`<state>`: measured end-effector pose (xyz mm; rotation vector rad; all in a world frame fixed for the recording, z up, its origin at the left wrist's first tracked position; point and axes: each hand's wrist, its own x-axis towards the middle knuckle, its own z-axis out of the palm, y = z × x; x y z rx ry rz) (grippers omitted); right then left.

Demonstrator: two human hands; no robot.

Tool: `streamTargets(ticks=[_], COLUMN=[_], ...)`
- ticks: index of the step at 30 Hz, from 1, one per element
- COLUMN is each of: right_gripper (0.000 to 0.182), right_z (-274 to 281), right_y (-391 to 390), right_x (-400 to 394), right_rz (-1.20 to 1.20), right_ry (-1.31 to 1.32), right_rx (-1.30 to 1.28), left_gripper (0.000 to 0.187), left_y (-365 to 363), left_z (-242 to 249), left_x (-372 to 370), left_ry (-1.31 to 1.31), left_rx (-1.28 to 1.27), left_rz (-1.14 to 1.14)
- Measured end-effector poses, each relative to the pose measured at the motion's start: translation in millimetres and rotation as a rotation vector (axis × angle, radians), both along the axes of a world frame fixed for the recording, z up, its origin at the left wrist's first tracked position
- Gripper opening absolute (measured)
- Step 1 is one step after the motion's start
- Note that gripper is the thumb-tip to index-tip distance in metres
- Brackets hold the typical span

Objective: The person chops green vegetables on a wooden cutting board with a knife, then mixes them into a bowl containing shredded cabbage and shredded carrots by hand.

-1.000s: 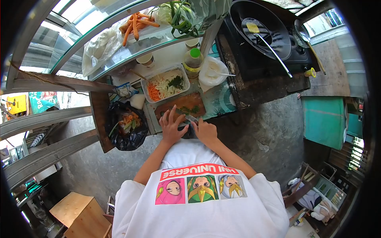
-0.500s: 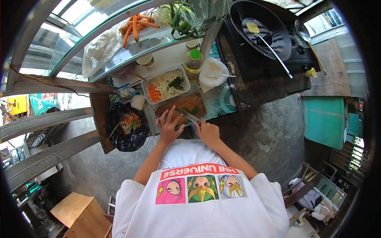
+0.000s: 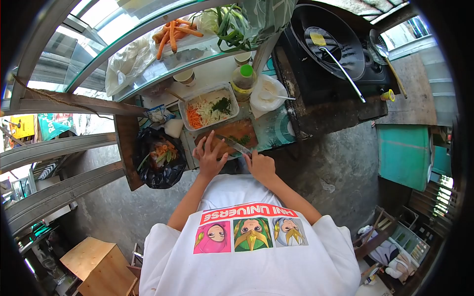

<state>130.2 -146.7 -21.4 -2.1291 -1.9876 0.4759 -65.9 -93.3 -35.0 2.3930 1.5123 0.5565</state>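
Observation:
My right hand (image 3: pixel 261 166) is closed around the handle of a knife (image 3: pixel 236 144), whose blade lies slantwise over a brown wooden cutting board (image 3: pixel 248 129). My left hand (image 3: pixel 210 159) has its fingers spread over the board's left part, with fingertips right by the blade's far end. Chopped green leaves (image 3: pixel 243 140) lie on the board beside the blade. Just behind the board stands a clear plastic container (image 3: pixel 234 109) with shredded carrot (image 3: pixel 194 117), pale shredded cabbage (image 3: pixel 201 104) and chopped greens (image 3: pixel 221 105) in separate heaps.
A green-capped bottle (image 3: pixel 244 83) and a white bag-lined tub (image 3: pixel 268 94) stand behind right. Left is a black plastic bag (image 3: pixel 148 172) of vegetable scraps. A glass shelf holds carrots (image 3: pixel 173 34). A wok (image 3: pixel 340 59) with a spatula sits on the stove.
The view has shifted slightly. Both hands and the knife keep nearly the same place over the board.

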Motion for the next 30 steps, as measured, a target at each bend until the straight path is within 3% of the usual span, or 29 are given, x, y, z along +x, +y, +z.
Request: streamTargets(ticks=[8,19,26,30], right_gripper=[0.038,0.038,0.038,0.038], right_z=[2,5,7,3], right_y=[4,4,3,-7], right_x=[0,1,3,36], right_rz=[0.032,0.017,0.046,-0.138], right_ry=[0.002,0.017,0.053,0.09], right_rx=[0.015,-0.015,-0.034,-0.107], left_gripper=[0.047,0.047,0.047,0.036], left_y=[2,2,15,26], left_z=[1,-1,10,11], left_x=[12,9,38,33], left_ry=[0.035,-0.003,-0.019,-0.191], left_rx=[-0.051,-0.041,-0.125,-0.012], left_rz=[0.012,-0.166,-0.043,0.033])
